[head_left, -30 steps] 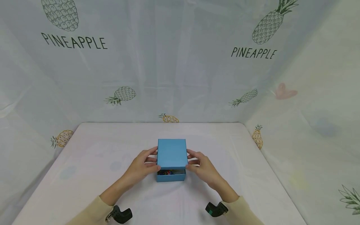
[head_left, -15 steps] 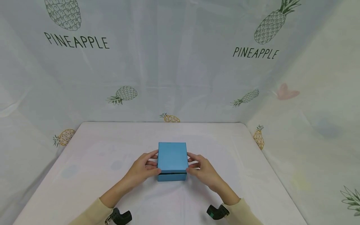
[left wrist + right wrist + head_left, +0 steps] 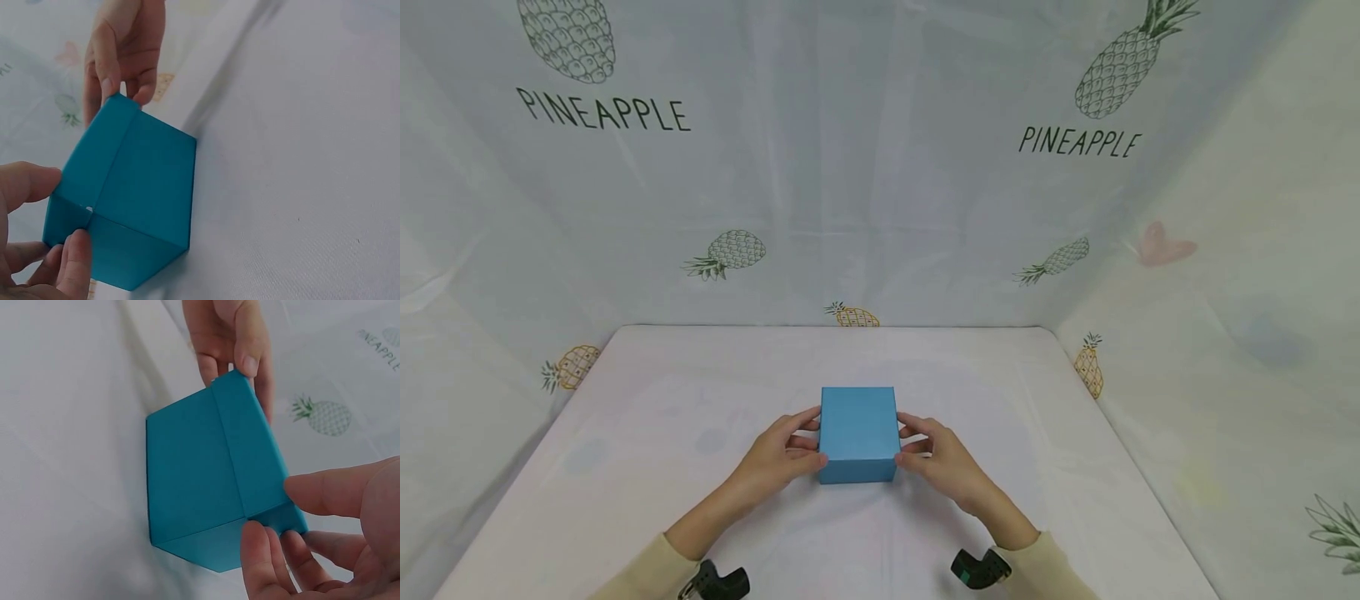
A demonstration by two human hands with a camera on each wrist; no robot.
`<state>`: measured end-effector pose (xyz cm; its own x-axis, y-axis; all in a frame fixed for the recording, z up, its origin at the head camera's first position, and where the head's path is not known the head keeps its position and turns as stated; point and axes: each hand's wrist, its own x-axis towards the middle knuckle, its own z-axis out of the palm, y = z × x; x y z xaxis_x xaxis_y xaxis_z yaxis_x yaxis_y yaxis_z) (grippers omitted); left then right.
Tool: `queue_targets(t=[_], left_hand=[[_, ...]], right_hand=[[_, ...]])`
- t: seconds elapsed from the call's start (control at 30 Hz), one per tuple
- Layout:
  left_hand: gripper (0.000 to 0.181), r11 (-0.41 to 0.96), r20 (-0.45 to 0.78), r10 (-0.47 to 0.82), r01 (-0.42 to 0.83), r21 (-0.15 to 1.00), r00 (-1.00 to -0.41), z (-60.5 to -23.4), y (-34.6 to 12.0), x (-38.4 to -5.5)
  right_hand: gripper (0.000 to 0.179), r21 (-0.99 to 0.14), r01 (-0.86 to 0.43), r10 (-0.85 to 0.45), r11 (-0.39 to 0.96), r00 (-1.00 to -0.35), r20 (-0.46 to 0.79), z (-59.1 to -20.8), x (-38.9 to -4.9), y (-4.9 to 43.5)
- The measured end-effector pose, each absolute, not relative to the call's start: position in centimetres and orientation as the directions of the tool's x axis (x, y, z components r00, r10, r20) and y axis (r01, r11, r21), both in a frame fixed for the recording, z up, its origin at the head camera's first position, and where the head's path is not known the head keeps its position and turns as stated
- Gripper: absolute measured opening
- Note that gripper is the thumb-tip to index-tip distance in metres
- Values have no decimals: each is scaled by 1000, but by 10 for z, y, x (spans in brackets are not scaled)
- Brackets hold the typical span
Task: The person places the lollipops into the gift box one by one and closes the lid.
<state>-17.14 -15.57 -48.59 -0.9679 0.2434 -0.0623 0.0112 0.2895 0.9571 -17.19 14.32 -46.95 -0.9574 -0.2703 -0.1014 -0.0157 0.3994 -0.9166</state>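
Observation:
A blue box (image 3: 857,472) stands on the white-covered table with its lid (image 3: 857,423) seated on top. From the left side, my left hand (image 3: 775,452) grips the lid, its thumb at the near corner and its fingers along the side edge. My right hand (image 3: 943,461) holds the lid's opposite side in the same way. A thin seam between lid and base shows in the left wrist view, where the box base (image 3: 153,181) sits below the lid rim. In the right wrist view the base (image 3: 187,475) also shows under the lid. The box's contents are hidden.
The white tabletop (image 3: 700,375) surrounds the box. Behind and beside it hangs a pale curtain (image 3: 880,167) printed with pineapples. Dark wrist devices (image 3: 981,568) sit near both sleeves.
The lid has come down toward me onto the base, lowered by both hands. The gap at the front, with colourful contents showing a second ago, has closed. The base has stayed in place.

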Motion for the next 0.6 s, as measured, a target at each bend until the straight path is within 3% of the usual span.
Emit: queue_targets(t=[0.6], left_hand=[[80, 301, -71, 234, 3, 954, -970, -492, -155, -170]], right_hand=[[66, -917, -15, -281, 399, -954, -107, -474, -170, 142]])
